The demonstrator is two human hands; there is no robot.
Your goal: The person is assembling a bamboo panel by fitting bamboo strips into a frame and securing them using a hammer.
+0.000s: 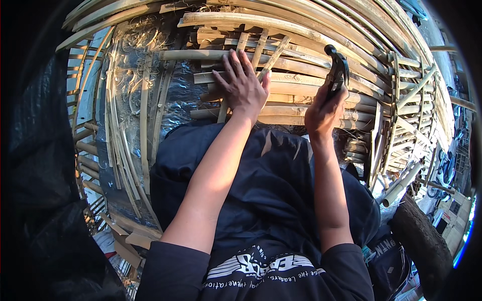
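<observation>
My left hand (244,93) lies with fingers stretched over a bamboo slat (196,55) and the short cross strips (260,47) next to it. Whether anything is under the palm is hidden. To its right, my right hand (324,114) is closed round the handle of a claw hammer (339,67). The black hammer head points up and away, above the long split bamboo slats (296,89). These slats run side to side in front of my lap, with the short strips crossing them at a slant.
Thin bamboo strips (144,115) and curly shavings (134,75) lie at left on a dark, shiny sheet (173,103). Long bamboo poles (281,22) curve across the far side. At right stand a bamboo lattice (414,108) and a thick dark log (422,241).
</observation>
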